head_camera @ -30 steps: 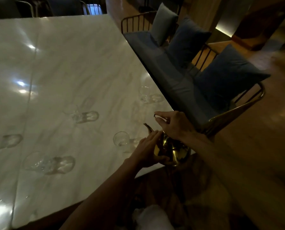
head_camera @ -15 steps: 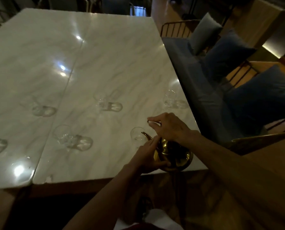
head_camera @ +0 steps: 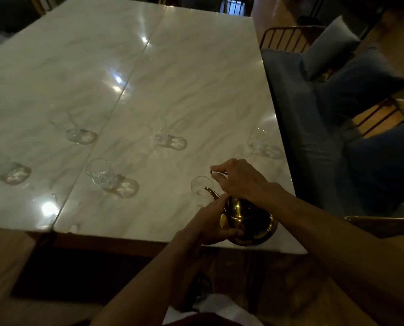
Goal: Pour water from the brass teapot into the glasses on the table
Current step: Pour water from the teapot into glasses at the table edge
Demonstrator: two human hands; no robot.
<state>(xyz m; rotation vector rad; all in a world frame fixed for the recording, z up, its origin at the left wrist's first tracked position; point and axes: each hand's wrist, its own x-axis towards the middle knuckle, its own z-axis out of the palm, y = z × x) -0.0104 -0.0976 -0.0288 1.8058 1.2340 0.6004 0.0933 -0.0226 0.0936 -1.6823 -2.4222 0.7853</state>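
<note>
The brass teapot (head_camera: 250,222) is at the near right edge of the white marble table (head_camera: 196,78). My right hand (head_camera: 241,182) grips its handle from above. My left hand (head_camera: 213,222) is pressed against its left side. The curved spout points at the rim of a clear glass (head_camera: 199,189) just beyond it. Several more clear glasses stand spread over the table: one at the far right (head_camera: 257,140), one in the middle (head_camera: 157,131), one at the near left (head_camera: 98,171), another further left (head_camera: 65,123). The dim light hides whether water is flowing.
A bench with blue cushions (head_camera: 360,83) and a metal frame runs along the table's right side. A seam (head_camera: 116,107) splits the table into two slabs. Wooden floor lies below the near edge. Chairs stand at the far end.
The view has swung left and the table's left slab has come into sight. Both hands have stayed on the teapot, and its spout has come closer to the nearest glass.
</note>
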